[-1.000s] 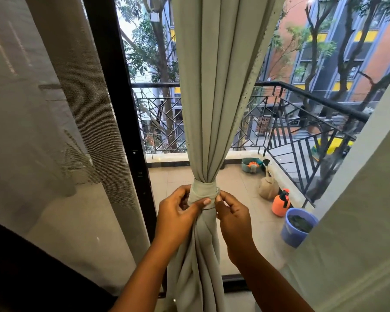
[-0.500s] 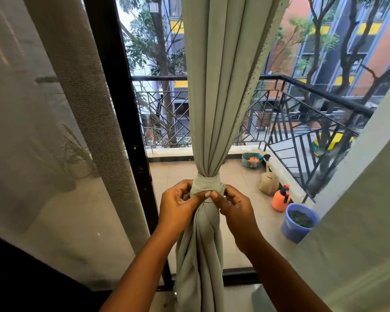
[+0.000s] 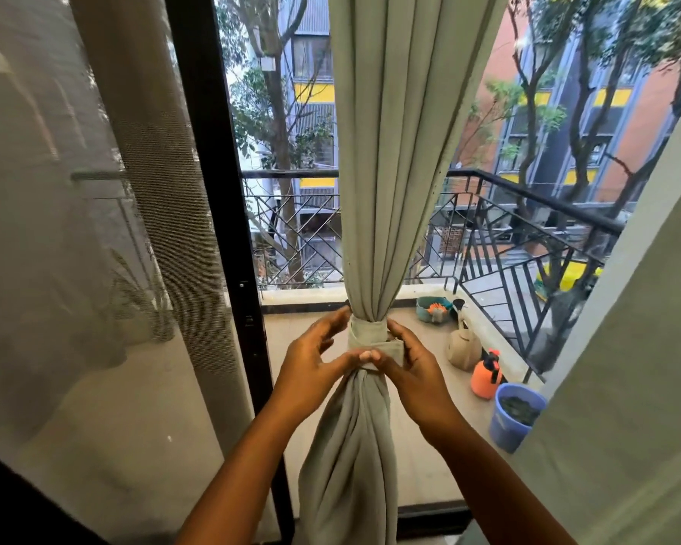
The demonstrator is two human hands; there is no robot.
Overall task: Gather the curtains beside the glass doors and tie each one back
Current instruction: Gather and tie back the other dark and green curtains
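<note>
no readable text, far signs perhaps blurred

A blue bucket [image 3: 516,416] is seen on the balcony floor beside an orange sprayer [image 3: 486,374]; a black railing [image 3: 527,206] is set behind; trees [image 3: 276,112] are visible beyond.

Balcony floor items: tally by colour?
Orange: 1, sprayer
Blue: 1, bucket
Beige: 1, watering can
Teal: 1, tub
Total: 4
</note>
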